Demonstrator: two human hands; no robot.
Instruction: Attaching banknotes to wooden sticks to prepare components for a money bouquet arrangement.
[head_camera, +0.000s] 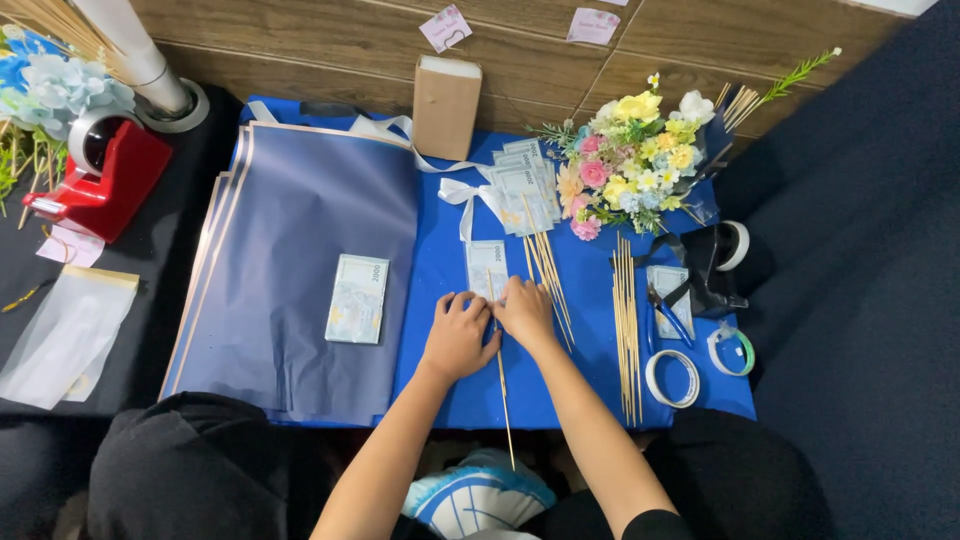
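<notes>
Left hand and right hand pinch a light, limp banknote apparently onto a thin, snappable skewer; best gripped mid-stick.

One head-worn camera looks steeply down, close over the blue work surface.

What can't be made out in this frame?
- Head view: the left hand and right hand cover where the skewer meets the banknote, so the join is hidden.
- Blue flowers: cut off by the left edge.
- Wall tags: too small to read.
</notes>
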